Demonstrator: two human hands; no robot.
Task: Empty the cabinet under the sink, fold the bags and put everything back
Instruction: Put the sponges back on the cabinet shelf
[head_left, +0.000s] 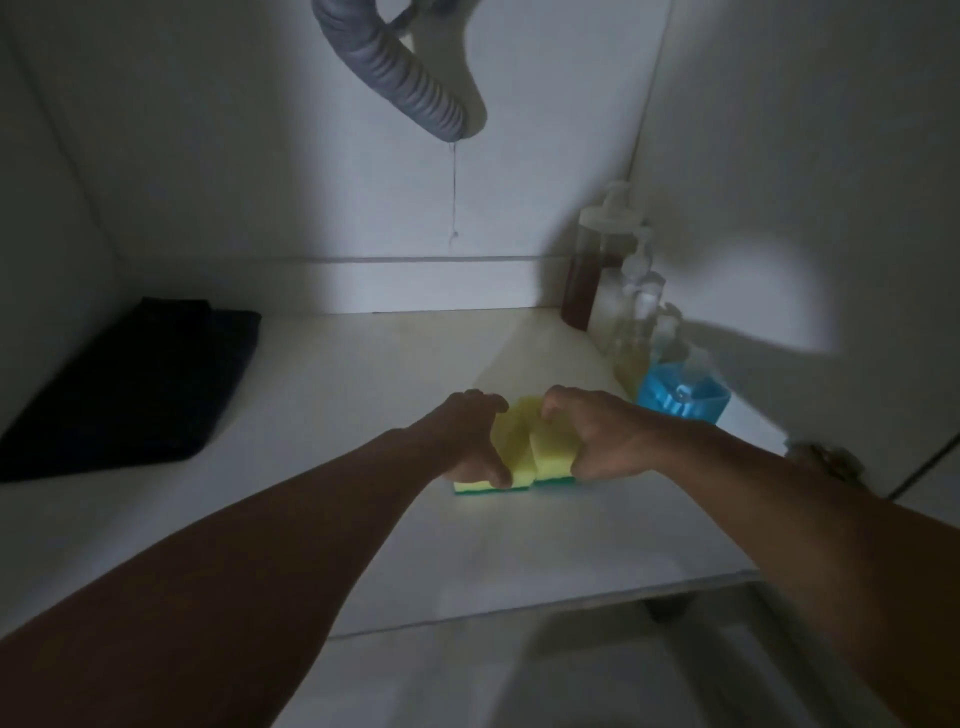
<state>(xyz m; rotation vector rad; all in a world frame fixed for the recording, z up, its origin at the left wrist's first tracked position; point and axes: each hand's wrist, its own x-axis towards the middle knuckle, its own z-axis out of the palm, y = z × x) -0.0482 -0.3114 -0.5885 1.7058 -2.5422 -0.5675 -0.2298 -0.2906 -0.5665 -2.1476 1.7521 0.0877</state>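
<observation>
The left hand (470, 441) and right hand (597, 441) each grip a yellow-and-green sponge (524, 457), fingers curled over the pair lying side by side on the cabinet floor (363, 405). At 2 o'clock stand a brown-filled bottle (589, 270), clear pump bottles (636, 322) and a blue bottle (680, 400). At 9 o'clock lies a dark folded bag (135, 384). A grey hose (395, 67) hangs at 12.

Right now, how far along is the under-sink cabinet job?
Looks near the end. Done: a dark folded stack, likely the bags, lies at the left, and bottles with a blue container line the right wall. In hand: the left hand and right hand each hold a yellow-green sponge on the cabinet floor. Left: release them; anything else outside the cabinet isn't visible.
</observation>
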